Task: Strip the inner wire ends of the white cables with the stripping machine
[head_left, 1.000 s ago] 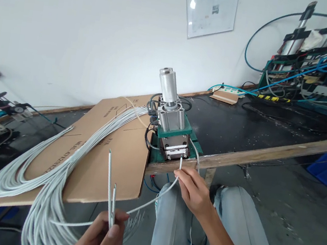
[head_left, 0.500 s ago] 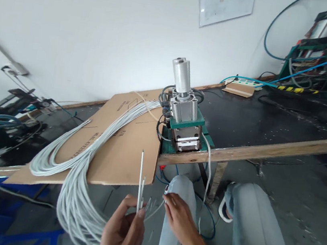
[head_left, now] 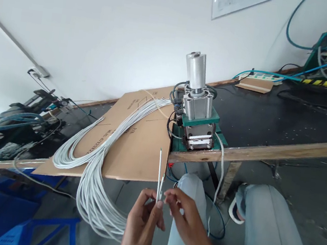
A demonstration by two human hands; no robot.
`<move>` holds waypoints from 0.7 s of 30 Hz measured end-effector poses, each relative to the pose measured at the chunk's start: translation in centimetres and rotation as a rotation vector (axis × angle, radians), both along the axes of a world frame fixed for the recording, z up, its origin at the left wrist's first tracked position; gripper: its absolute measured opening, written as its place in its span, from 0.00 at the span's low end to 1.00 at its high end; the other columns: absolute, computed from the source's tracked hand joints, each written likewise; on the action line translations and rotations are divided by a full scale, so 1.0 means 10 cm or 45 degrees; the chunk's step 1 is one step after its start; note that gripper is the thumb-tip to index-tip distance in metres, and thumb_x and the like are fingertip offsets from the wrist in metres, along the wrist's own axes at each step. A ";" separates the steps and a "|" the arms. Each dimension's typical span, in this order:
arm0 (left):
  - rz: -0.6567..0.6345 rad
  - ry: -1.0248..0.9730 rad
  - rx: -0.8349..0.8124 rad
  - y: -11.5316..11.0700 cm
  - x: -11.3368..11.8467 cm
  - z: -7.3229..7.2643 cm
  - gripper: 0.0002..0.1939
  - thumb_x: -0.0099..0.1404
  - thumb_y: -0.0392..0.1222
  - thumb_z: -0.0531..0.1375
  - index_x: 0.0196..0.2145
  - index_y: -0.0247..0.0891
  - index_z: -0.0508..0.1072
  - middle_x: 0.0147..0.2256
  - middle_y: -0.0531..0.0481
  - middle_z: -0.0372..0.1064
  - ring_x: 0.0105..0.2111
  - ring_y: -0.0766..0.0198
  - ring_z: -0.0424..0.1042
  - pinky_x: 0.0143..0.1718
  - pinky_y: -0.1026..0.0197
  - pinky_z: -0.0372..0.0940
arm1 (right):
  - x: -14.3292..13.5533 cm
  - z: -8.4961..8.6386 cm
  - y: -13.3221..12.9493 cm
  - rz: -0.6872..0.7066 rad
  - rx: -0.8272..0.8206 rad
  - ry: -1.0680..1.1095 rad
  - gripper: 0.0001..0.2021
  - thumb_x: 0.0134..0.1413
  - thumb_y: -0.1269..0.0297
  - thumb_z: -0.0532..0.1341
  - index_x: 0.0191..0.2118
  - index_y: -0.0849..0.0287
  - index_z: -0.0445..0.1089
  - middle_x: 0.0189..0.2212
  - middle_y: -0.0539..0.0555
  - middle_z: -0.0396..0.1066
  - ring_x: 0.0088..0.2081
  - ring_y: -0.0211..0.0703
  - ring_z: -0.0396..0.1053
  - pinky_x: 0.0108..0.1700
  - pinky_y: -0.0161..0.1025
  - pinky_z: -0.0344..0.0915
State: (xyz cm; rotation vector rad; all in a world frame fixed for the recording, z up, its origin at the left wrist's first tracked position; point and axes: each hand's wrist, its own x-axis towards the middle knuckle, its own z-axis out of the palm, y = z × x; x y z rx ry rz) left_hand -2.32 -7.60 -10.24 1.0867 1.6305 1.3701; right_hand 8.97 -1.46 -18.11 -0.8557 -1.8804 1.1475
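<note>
My left hand (head_left: 143,221) is closed around a few thin white cables (head_left: 159,170), their ends standing up above my thumb. One end rises well over the others. Close on the right, my right hand (head_left: 183,216) has loosely bent fingers, somewhat apart, with the fingertips beside the shorter cable ends. I see nothing held in it, and whether it touches the cables is unclear. A thick bundle of white cables (head_left: 96,170) hangs in a loop over the front edge of a cardboard sheet (head_left: 140,156), its lower part running behind my left hand.
A metal pneumatic press (head_left: 199,107) on a green base stands at the front edge of the black table (head_left: 252,118). Behind it lie a power strip (head_left: 261,76) and a cardboard piece (head_left: 254,85). Other machinery stands at both sides; a blue stool (head_left: 55,223) is at lower left.
My right hand has come closer to the left one. The cable that ran between the hands earlier no longer shows there. The camera view has shifted left.
</note>
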 end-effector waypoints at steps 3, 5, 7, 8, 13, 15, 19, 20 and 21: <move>-0.068 -0.033 0.014 0.04 0.02 0.01 0.18 0.67 0.57 0.64 0.36 0.38 0.71 0.20 0.56 0.69 0.22 0.66 0.69 0.27 0.66 0.65 | 0.11 0.38 0.06 0.113 -0.350 0.623 0.12 0.71 0.55 0.55 0.46 0.54 0.72 0.40 0.53 0.71 0.31 0.39 0.71 0.28 0.32 0.68; -0.093 -0.062 0.037 0.06 0.02 0.02 0.16 0.67 0.54 0.64 0.36 0.38 0.71 0.21 0.55 0.70 0.23 0.65 0.70 0.28 0.65 0.66 | 0.10 0.48 0.09 0.180 -0.473 0.776 0.10 0.67 0.56 0.60 0.40 0.55 0.74 0.37 0.51 0.69 0.27 0.36 0.70 0.26 0.32 0.67; -0.115 -0.073 0.035 0.07 0.01 0.03 0.14 0.68 0.52 0.64 0.35 0.38 0.71 0.23 0.54 0.72 0.25 0.64 0.72 0.29 0.64 0.68 | 0.07 0.48 0.11 0.225 -0.552 0.823 0.08 0.64 0.59 0.62 0.35 0.56 0.74 0.33 0.49 0.67 0.23 0.34 0.67 0.24 0.32 0.66; -0.121 -0.074 0.025 0.07 0.01 0.03 0.14 0.67 0.51 0.65 0.34 0.38 0.71 0.24 0.53 0.72 0.25 0.64 0.72 0.29 0.64 0.68 | 0.05 0.46 0.11 0.225 -0.564 0.826 0.08 0.63 0.60 0.63 0.35 0.56 0.74 0.31 0.48 0.67 0.23 0.34 0.67 0.24 0.32 0.65; -0.138 -0.078 -0.020 0.08 0.01 0.06 0.13 0.65 0.50 0.66 0.34 0.38 0.71 0.25 0.53 0.73 0.25 0.62 0.74 0.28 0.61 0.71 | 0.07 0.40 0.10 0.193 -0.507 0.782 0.05 0.62 0.62 0.64 0.35 0.55 0.75 0.34 0.50 0.68 0.31 0.39 0.69 0.27 0.32 0.66; -0.146 -0.045 -0.028 0.09 0.01 0.07 0.13 0.65 0.50 0.66 0.33 0.37 0.72 0.25 0.52 0.72 0.25 0.61 0.73 0.29 0.60 0.71 | 0.08 0.40 0.10 0.179 -0.491 0.805 0.04 0.61 0.62 0.65 0.35 0.55 0.75 0.33 0.50 0.69 0.33 0.39 0.68 0.29 0.32 0.65; 0.041 0.148 0.096 0.08 -0.03 0.12 0.09 0.68 0.47 0.64 0.35 0.39 0.73 0.33 0.50 0.74 0.36 0.61 0.72 0.38 0.63 0.67 | 0.07 0.39 0.09 0.036 -0.550 1.008 0.06 0.64 0.59 0.63 0.37 0.53 0.73 0.35 0.50 0.71 0.34 0.39 0.69 0.36 0.35 0.67; 0.124 0.230 0.148 0.07 -0.03 0.13 0.08 0.69 0.46 0.62 0.35 0.40 0.72 0.32 0.52 0.72 0.35 0.62 0.71 0.38 0.65 0.65 | 0.06 0.39 0.08 0.008 -0.575 1.057 0.07 0.65 0.57 0.62 0.38 0.53 0.73 0.35 0.49 0.72 0.35 0.39 0.69 0.38 0.35 0.67; 0.182 0.298 0.184 0.05 -0.04 0.15 0.08 0.71 0.45 0.61 0.35 0.41 0.71 0.29 0.54 0.70 0.31 0.64 0.68 0.35 0.66 0.63 | 0.05 0.38 0.06 0.008 -0.600 1.078 0.07 0.66 0.56 0.62 0.38 0.53 0.72 0.33 0.49 0.73 0.36 0.40 0.70 0.41 0.36 0.66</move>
